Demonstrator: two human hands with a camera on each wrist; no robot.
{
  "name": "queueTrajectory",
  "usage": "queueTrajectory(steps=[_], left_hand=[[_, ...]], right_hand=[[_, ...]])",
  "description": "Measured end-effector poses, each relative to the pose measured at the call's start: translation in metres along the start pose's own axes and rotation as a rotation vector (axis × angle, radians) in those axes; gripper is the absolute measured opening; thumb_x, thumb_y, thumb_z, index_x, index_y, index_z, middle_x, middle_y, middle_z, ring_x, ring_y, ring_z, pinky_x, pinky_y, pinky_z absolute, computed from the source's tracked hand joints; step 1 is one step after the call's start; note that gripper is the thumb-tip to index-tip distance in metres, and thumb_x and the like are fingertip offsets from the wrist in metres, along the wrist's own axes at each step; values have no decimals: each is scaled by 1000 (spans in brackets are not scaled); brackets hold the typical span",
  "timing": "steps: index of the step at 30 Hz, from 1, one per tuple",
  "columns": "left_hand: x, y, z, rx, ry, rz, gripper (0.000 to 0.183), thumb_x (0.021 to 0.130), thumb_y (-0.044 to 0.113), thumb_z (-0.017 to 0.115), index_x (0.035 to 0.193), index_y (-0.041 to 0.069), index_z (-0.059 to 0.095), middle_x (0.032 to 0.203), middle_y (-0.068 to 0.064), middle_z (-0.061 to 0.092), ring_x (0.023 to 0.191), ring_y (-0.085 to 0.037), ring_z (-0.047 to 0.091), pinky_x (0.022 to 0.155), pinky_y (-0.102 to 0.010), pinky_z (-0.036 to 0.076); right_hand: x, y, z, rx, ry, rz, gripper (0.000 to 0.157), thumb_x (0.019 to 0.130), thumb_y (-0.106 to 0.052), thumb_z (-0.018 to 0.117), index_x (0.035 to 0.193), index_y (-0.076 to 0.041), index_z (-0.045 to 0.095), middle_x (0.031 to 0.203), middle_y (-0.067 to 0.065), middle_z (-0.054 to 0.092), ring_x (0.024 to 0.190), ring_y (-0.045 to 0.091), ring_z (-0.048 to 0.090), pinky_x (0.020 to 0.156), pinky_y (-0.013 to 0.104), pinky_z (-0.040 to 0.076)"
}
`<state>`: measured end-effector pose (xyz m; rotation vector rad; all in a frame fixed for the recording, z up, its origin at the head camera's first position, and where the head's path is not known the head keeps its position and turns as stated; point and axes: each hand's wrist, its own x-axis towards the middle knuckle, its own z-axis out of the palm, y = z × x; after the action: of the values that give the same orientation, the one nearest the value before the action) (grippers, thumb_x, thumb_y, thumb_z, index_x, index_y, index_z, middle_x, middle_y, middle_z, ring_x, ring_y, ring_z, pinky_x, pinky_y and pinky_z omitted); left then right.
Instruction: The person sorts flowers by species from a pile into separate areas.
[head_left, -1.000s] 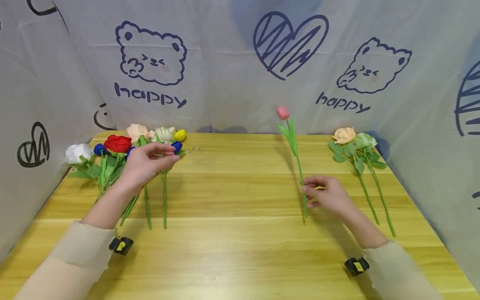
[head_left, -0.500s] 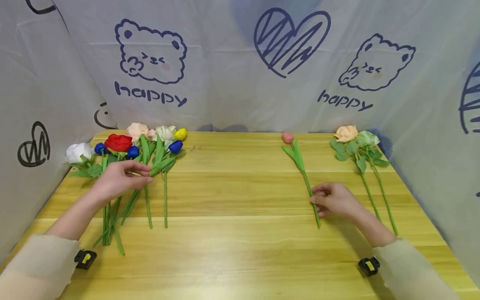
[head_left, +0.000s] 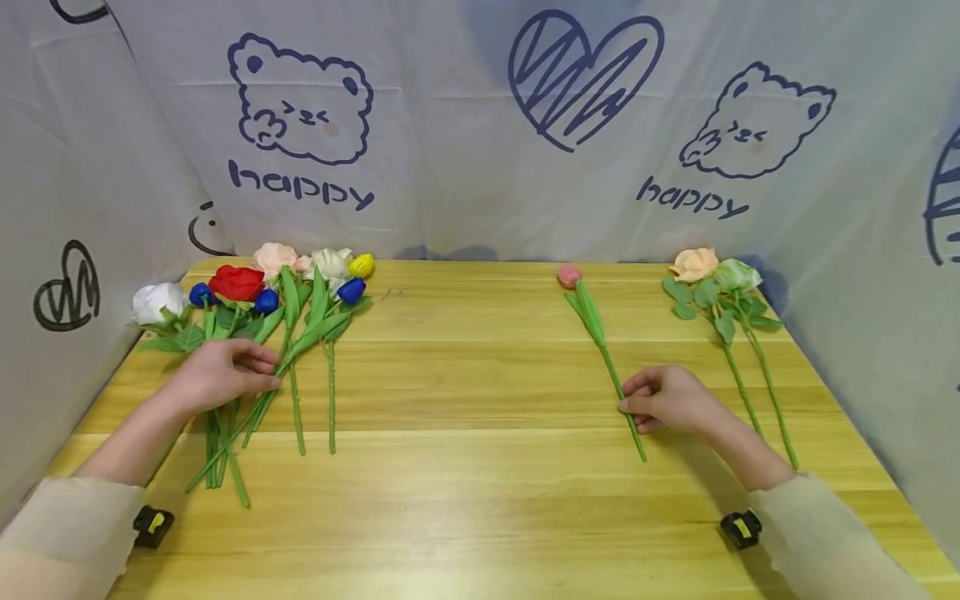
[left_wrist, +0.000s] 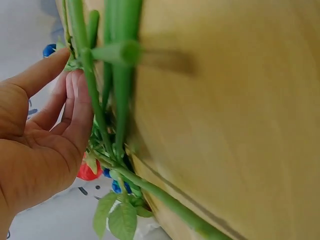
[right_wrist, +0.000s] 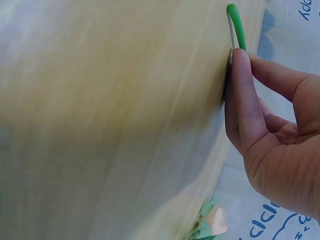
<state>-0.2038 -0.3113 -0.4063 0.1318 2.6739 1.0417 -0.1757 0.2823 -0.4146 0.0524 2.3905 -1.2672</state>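
Note:
In the head view, my left hand (head_left: 221,375) is at the green stem of a blue tulip (head_left: 351,291), among the flowers on the left. Seen from the left wrist, its thumb and fingertips stand a little apart on either side of that stem, close to the blue bud (left_wrist: 49,50). My right hand (head_left: 670,400) pinches the lower stem of a pink tulip (head_left: 588,312) low over the table. The right wrist view shows thumb and index finger together at the green stem (right_wrist: 238,30); the bloom is hidden there.
Around the left hand lie a white rose (head_left: 159,304), a red rose (head_left: 237,284), pale flowers (head_left: 275,261), a yellow tulip (head_left: 362,266) and other blue tulips (head_left: 266,302). A peach rose (head_left: 694,264) and a pale green rose (head_left: 738,275) lie right. Printed cloth (head_left: 442,150) backs the wooden table (head_left: 450,517).
My left hand has moved down and left from the blue tulip's bloom to its stem; the bloom has stayed put. My right hand has lowered the pink tulip toward the table.

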Motion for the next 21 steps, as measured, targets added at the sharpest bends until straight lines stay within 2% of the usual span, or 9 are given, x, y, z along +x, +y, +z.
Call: queueTrajectory(steps=[5,14,21], left_hand=[[1,-7,-2,-9,-22,-16,47,93,20,80,126,-10,64,107,-14,70,83,-17,66,66,-29,59],[2,-7,-2,10,-53,-41,43,95,20,78,123,-9,66,103,-11,71,82,-17,66,66,-29,58],[3,-8,-1,-21,-74,-58,41,97,18,76,124,-11,65,103,-11,71,81,-17,69,68,-30,61]], right_hand=[[1,2,0,-4,-1,3,33,99,-10,72,122,10,60,93,12,64,74,20,69,67,34,64],[2,2,-1,10,-3,4,34,98,-9,73,122,10,59,91,11,63,73,21,69,65,35,64],[3,3,-1,25,2,7,37,98,-9,73,126,11,57,93,11,63,73,21,70,66,35,64]])
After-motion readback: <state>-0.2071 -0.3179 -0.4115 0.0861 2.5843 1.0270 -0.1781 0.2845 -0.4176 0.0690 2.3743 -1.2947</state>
